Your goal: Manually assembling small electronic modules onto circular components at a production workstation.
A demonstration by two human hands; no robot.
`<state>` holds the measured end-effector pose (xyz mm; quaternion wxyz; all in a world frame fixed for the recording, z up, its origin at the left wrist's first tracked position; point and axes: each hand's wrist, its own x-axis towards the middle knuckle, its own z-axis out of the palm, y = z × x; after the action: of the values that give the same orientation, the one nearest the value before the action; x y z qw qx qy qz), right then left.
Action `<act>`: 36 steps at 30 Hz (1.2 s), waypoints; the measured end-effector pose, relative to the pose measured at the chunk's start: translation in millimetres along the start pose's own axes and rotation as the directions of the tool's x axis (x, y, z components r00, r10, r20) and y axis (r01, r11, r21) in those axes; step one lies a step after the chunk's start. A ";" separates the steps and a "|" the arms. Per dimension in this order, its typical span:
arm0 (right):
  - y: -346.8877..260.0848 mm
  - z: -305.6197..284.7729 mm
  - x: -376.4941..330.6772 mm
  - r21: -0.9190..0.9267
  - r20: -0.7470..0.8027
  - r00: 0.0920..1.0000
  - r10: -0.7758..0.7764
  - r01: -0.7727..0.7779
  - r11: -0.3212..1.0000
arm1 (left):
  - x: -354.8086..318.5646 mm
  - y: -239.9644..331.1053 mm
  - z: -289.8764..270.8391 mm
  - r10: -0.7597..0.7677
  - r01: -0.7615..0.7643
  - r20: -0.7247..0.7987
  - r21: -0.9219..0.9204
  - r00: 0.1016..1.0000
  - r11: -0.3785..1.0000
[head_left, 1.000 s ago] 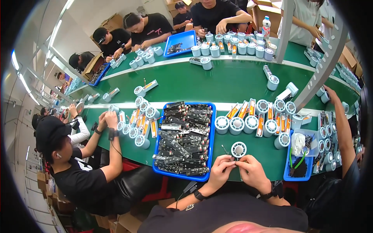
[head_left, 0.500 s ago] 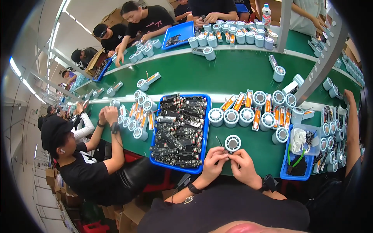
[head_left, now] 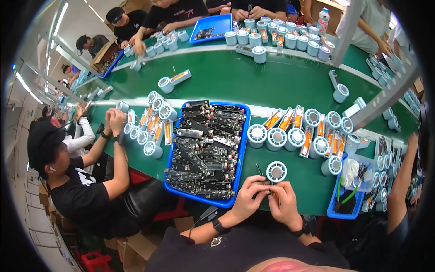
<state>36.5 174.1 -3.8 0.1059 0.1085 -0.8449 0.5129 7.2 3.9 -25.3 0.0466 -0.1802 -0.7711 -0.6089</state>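
Pinching a small orange-tipped part (head_left: 273, 194) between both hands (head_left: 250, 197) (head_left: 284, 205), still below the pale-blue round spool (head_left: 276, 172), unmoved.

Left hand (head_left: 250, 196) and right hand (head_left: 282, 202) meet, fingers pinched together.

A blue tray (head_left: 242, 136) heaped with dark flat parts sits on the green desk (head_left: 281, 84). Right of it stand rows of pale blue round holders (head_left: 257, 134). A co-worker in black (head_left: 86, 195) sits at left.
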 end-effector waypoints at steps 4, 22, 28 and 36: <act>0.2 2.0 3.3 -0.091 0.020 0.999 -0.041 0.043 0.995 | 0.6 1.6 -3.5 -0.024 0.025 0.044 -0.028 0.999 0.999; 0.4 4.6 -11.4 -0.109 0.007 1.000 0.022 -0.021 0.994 | -18.5 -10.8 5.9 -0.037 0.041 0.079 -0.051 0.996 0.998; 2.3 7.6 -6.7 -0.079 -0.017 0.999 -0.033 0.031 0.996 | -8.3 -5.7 2.9 0.025 -0.023 0.019 -0.086 1.000 0.996; 9.3 14.8 4.1 -0.113 -0.144 0.969 -0.200 0.185 0.976 | 14.8 -13.2 1.9 0.108 -0.108 -0.010 -0.143 0.994 0.984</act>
<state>28.9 164.8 -17.2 0.2255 0.1448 -0.8439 0.4648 -10.7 6.4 -33.7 0.0675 -0.2238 -0.7143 -0.6596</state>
